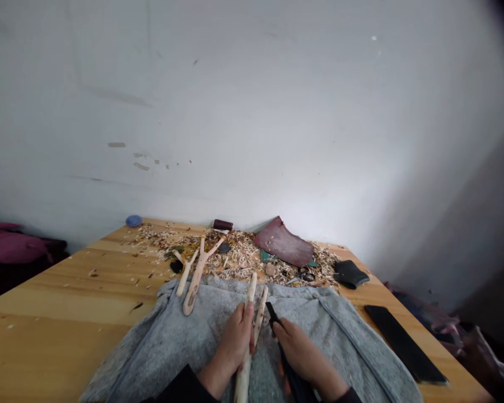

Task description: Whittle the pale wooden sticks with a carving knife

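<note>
Peeled wooden stick (244, 380) rises above the grey fleece cloth (185, 341), clamped in the left hand (235, 341) just beside a second slim stick (260, 316), while the right hand (302, 352) closes around a dark knife (273, 313) held near the wood.

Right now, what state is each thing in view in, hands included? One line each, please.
Left hand: closed around forked pale branch, held upright
Right hand: closed on dark knife, beside the branch
Carved wooden fork: lying across the cloth edge
Grey cloth: spread out, rumpled
Maroon leather piece: lying on the shavings
Wood shavings: piled loosely, some scattered
Black strip: lying flat on the table
</note>
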Action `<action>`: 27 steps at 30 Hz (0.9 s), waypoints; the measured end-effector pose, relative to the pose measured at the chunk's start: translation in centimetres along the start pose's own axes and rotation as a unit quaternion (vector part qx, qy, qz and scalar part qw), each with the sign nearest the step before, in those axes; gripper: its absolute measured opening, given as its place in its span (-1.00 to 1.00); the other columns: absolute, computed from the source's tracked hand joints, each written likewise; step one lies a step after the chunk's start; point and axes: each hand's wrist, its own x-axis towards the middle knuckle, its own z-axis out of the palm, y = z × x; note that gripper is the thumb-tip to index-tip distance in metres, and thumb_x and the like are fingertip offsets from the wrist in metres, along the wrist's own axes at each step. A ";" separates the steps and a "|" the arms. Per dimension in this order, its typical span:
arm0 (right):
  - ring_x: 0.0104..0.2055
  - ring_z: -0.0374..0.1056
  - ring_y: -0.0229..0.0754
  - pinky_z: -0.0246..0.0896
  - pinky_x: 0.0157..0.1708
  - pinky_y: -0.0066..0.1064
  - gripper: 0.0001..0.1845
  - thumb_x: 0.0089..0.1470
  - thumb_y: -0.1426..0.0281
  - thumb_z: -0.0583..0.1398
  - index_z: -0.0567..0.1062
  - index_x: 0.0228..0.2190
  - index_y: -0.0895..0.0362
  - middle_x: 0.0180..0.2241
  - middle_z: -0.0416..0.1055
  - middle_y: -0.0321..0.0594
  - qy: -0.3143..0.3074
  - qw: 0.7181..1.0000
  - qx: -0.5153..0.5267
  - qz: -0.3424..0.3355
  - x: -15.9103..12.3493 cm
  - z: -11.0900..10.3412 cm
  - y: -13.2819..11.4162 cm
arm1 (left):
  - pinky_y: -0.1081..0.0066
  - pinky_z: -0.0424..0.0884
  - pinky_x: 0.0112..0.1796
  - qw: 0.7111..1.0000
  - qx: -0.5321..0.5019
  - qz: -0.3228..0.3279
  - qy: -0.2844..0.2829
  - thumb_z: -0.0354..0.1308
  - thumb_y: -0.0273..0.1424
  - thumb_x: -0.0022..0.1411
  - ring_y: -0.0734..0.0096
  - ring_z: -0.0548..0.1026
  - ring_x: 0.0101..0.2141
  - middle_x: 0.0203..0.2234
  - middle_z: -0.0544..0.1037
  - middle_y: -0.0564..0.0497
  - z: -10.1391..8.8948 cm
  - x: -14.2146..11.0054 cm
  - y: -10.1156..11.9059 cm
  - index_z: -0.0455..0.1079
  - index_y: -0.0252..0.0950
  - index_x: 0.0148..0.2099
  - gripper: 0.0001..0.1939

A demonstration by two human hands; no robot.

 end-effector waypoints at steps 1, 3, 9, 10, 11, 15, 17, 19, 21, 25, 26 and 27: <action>-0.34 0.47 -0.15 0.27 -0.31 -0.42 -0.63 0.24 0.29 -0.10 0.41 -0.42 0.10 -0.44 0.52 -0.15 -0.004 1.000 -0.012 -0.005 -0.1 -0.2 0.1 | 0.43 0.14 -0.66 1.000 -0.004 -0.003 0.002 -0.18 0.24 0.19 0.46 0.22 -0.78 -0.81 0.19 0.21 0.0 0.0 -0.1 0.18 -0.15 -0.44 -0.43; -0.30 0.47 -0.13 0.24 -0.29 -0.40 -0.67 0.23 0.33 -0.09 0.41 -0.39 0.10 -0.39 0.54 -0.11 -0.009 0.999 -0.035 -0.018 -0.1 -0.4 0.1 | 0.44 0.14 -0.67 1.000 -0.011 -0.008 0.004 -0.16 0.24 0.18 0.48 0.21 -0.78 -0.82 0.18 0.22 0.1 0.2 -0.2 0.17 -0.15 -0.45 -0.43; -0.32 0.51 -0.03 0.19 -0.39 -0.38 -0.72 0.23 0.32 -0.01 0.50 -0.25 0.05 -0.42 0.56 -0.13 0.005 0.984 -0.176 0.022 0.2 -0.6 -0.2 | 0.44 0.10 -0.67 0.999 -0.037 -0.022 -0.003 -0.15 0.20 0.20 0.49 0.19 -0.79 -0.82 0.19 0.21 -0.4 0.7 -0.3 0.16 -0.16 -0.44 -0.47; -0.31 0.52 -0.01 0.20 -0.38 -0.37 -0.73 0.23 0.32 0.01 0.50 -0.22 0.04 -0.41 0.57 -0.12 0.015 0.979 -0.200 0.027 0.2 -0.6 -0.2 | 0.44 0.09 -0.68 0.999 -0.037 -0.029 -0.004 -0.15 0.19 0.21 0.49 0.18 -0.79 -0.82 0.19 0.21 -0.5 0.8 -0.2 0.16 -0.16 -0.44 -0.47; -0.29 0.53 0.01 0.21 -0.36 -0.36 -0.73 0.23 0.32 0.02 0.50 -0.19 0.04 -0.40 0.57 -0.11 0.023 0.975 -0.219 0.025 0.3 -0.5 -0.1 | 0.45 0.08 -0.68 0.999 -0.035 -0.037 -0.003 -0.15 0.17 0.22 0.49 0.18 -0.79 -0.83 0.19 0.21 -0.7 0.8 -0.1 0.16 -0.16 -0.44 -0.48; -0.26 0.53 0.05 0.26 -0.31 -0.30 -0.63 0.29 0.26 -0.06 0.50 -0.18 0.07 -0.37 0.58 -0.03 0.021 0.971 -0.237 0.008 0.5 -0.1 0.4 | 0.45 0.06 -0.68 0.999 -0.018 -0.051 -0.002 -0.15 0.16 0.22 0.49 0.18 -0.81 -0.84 0.20 0.21 -1.3 1.1 0.3 0.16 -0.17 -0.43 -0.49; -0.25 0.53 0.04 0.27 -0.31 -0.30 -0.58 0.30 0.23 -0.10 0.51 -0.22 0.07 -0.35 0.58 -0.01 0.014 0.973 -0.230 0.012 0.6 0.1 0.5 | 0.45 0.06 -0.68 0.999 -0.014 -0.044 -0.002 -0.15 0.17 0.22 0.50 0.17 -0.81 -0.85 0.19 0.22 -1.3 1.2 0.3 0.16 -0.17 -0.43 -0.49; -0.29 0.53 -0.02 0.26 -0.34 -0.35 -0.58 0.28 0.24 -0.09 0.51 -0.32 0.08 -0.39 0.57 -0.05 0.016 0.979 -0.202 0.022 0.8 -0.2 0.5 | 0.46 0.04 -0.69 0.999 -0.013 -0.046 -0.002 -0.15 0.18 0.21 0.50 0.17 -0.82 -0.85 0.19 0.23 -1.3 1.2 0.1 0.16 -0.16 -0.43 -0.48; -0.48 0.48 -0.13 0.23 -0.47 -0.42 -0.57 0.27 0.22 -0.11 0.47 -0.38 0.08 -0.54 0.50 -0.18 0.024 0.991 -0.124 0.035 0.9 -0.8 0.1 | 0.46 0.03 -0.68 0.999 -0.013 -0.046 -0.003 -0.14 0.18 0.21 0.49 0.18 -0.82 -0.85 0.19 0.23 -1.3 1.2 -0.2 0.17 -0.16 -0.43 -0.48; -0.76 0.25 -0.25 0.11 -0.68 -0.47 -0.50 0.26 0.03 -0.15 0.38 -0.18 0.09 -0.72 0.28 -0.47 0.101 0.991 0.085 -0.004 0.5 -2.4 -1.2 | 0.46 0.05 -0.65 0.999 -0.015 -0.032 -0.012 -0.14 0.13 0.25 0.50 0.19 -0.81 -0.87 0.20 0.21 -1.3 1.3 -0.6 0.18 -0.17 -0.44 -0.51; -0.75 0.26 -0.26 0.13 -0.68 -0.47 -0.48 0.24 -0.01 -0.12 0.35 -0.13 0.11 -0.69 0.30 -0.48 0.132 0.984 0.117 -0.029 0.4 -2.7 -1.4 | 0.46 0.05 -0.65 0.999 -0.018 -0.033 -0.013 -0.15 0.13 0.25 0.50 0.18 -0.81 -0.87 0.21 0.21 -1.3 1.3 -0.7 0.17 -0.17 -0.44 -0.51; -0.73 0.28 -0.27 0.16 -0.66 -0.46 -0.46 0.22 -0.03 -0.09 0.32 -0.08 0.12 -0.65 0.34 -0.46 0.159 0.975 0.142 -0.055 0.3 -2.8 -1.5 | 0.46 0.05 -0.65 0.999 -0.021 -0.035 -0.014 -0.15 0.13 0.25 0.50 0.19 -0.81 -0.86 0.21 0.21 -1.3 1.3 -0.7 0.17 -0.16 -0.44 -0.51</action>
